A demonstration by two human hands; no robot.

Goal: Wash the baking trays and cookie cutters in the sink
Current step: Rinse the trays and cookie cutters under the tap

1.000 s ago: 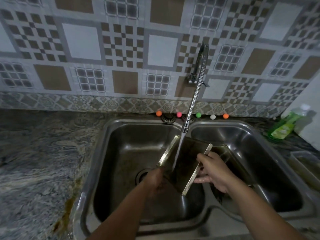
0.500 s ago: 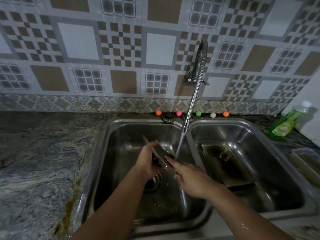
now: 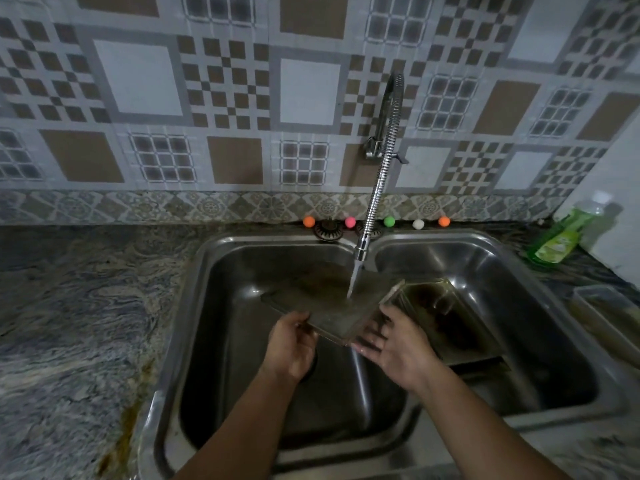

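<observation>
Metal baking tray (image 3: 332,299) held under faucet (image 3: 377,188); soap bottle (image 3: 562,237) label unreadable.

both hands (image 3: 346,344) forward, fingers curled, left (image 3: 292,344) beside right (image 3: 398,344)
</observation>
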